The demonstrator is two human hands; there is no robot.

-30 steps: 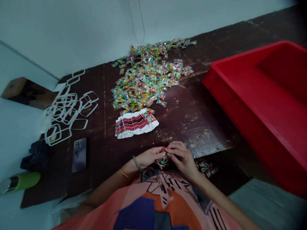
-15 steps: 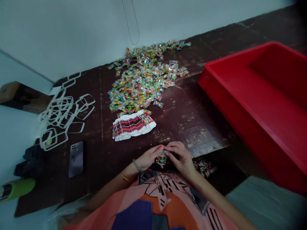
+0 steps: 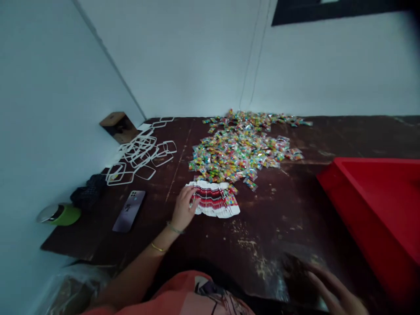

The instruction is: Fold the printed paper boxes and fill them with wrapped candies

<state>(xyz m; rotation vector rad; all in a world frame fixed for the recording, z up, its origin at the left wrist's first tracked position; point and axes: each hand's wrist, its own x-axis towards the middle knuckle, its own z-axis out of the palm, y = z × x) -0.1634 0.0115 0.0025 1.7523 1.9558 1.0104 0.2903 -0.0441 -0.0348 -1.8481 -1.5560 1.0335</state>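
My left hand (image 3: 183,208) reaches out over the dark wooden table (image 3: 278,218) and its fingers rest on the left end of a fanned stack of red-and-white printed cards (image 3: 215,200). Whether it pinches a card I cannot make out. Behind the cards lies a wide heap of small colourful packets in clear wrap (image 3: 243,146). My right hand (image 3: 337,295) is low at the table's near edge, blurred, with fingers stretched out and nothing visible in it.
A red plastic crate (image 3: 377,205) stands at the right. At the left lie white square frames (image 3: 141,155), a phone (image 3: 129,211) face down, a dark cloth (image 3: 87,194), a green bottle (image 3: 61,214) and a wooden block (image 3: 118,124). Walls close the left and back.
Both hands held a small colourful piece together near my body. Now they are apart: the left has reached forward to the card stack, the right has dropped toward the table edge. My view has tilted up.
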